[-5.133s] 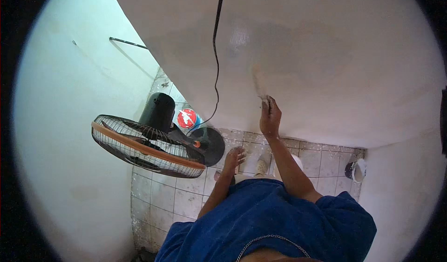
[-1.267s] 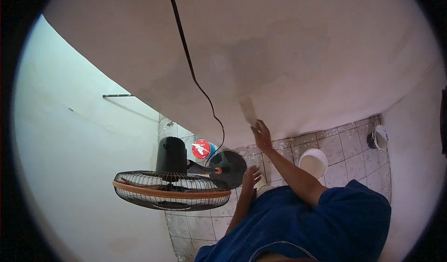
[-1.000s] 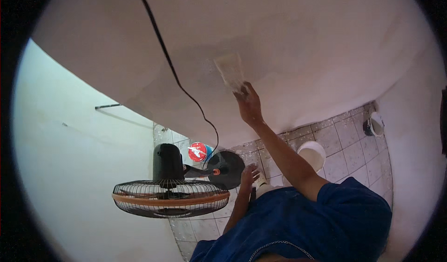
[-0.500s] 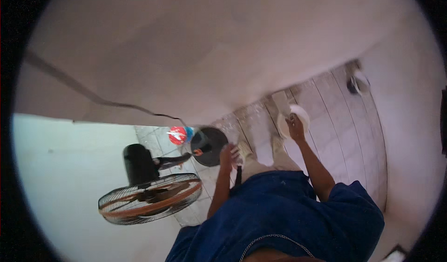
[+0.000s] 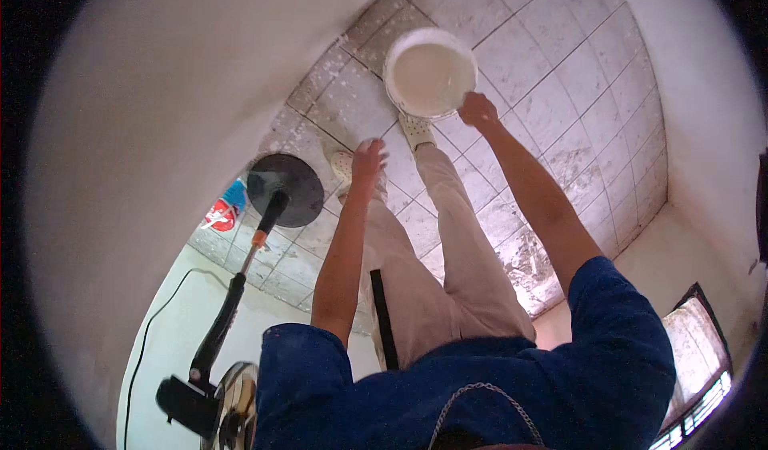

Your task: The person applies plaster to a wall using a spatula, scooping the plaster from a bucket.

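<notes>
A white bucket with pale, off-white liquid or paste in it is in front of my feet, just past the toe of one shoe. My right hand is closed at the bucket's near right rim; whether it grips the rim or a handle is hard to see. My left hand hangs over the other shoe, left of the bucket and apart from it. Its fingers are a little blurred but look loosely apart, with nothing visible in them.
A standing fan's round black base is on the tiled floor to my left, its head at the lower left. A red and blue package lies by the base. A pale wall runs along the left.
My view has turned and tilted, so bucket, shoes and fan base show elsewhere. My right hand has gone from above the bucket to its rim. A flat pale blade-like shape there no longer shows.
</notes>
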A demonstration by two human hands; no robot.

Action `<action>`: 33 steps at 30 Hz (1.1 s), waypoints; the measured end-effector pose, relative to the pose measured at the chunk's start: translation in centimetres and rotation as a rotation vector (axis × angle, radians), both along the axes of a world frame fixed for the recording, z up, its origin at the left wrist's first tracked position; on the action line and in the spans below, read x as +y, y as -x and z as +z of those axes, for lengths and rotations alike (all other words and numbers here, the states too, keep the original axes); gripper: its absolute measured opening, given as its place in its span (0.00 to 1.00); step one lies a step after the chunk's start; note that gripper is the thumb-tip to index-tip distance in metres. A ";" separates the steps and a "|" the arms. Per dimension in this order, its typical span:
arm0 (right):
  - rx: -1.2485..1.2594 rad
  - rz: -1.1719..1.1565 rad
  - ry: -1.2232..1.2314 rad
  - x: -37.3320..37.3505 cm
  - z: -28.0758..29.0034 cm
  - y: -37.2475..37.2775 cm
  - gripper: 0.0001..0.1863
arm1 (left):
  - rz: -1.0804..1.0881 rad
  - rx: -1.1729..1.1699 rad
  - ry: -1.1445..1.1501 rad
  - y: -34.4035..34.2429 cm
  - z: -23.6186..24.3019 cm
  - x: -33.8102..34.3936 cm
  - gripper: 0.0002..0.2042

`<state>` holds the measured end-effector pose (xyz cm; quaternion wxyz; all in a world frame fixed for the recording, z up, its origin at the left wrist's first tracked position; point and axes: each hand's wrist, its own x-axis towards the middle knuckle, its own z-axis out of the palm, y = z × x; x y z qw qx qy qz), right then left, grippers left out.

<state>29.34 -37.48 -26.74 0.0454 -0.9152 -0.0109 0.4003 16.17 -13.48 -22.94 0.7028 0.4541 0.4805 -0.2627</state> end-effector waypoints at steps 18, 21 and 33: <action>-0.016 0.154 0.033 3.1 -22.4 0.6 0.13 | -0.618 -0.139 -0.558 -0.2 -14.5 -4.9 0.26; -0.115 0.313 -0.223 -2.1 -19.2 -1.1 0.18 | -0.618 -0.261 -0.607 -0.8 -14.9 -6.6 0.26; 0.138 -0.731 -1.050 1.4 19.2 -1.7 0.09 | -0.721 -0.455 -0.902 3.7 9.0 1.0 0.15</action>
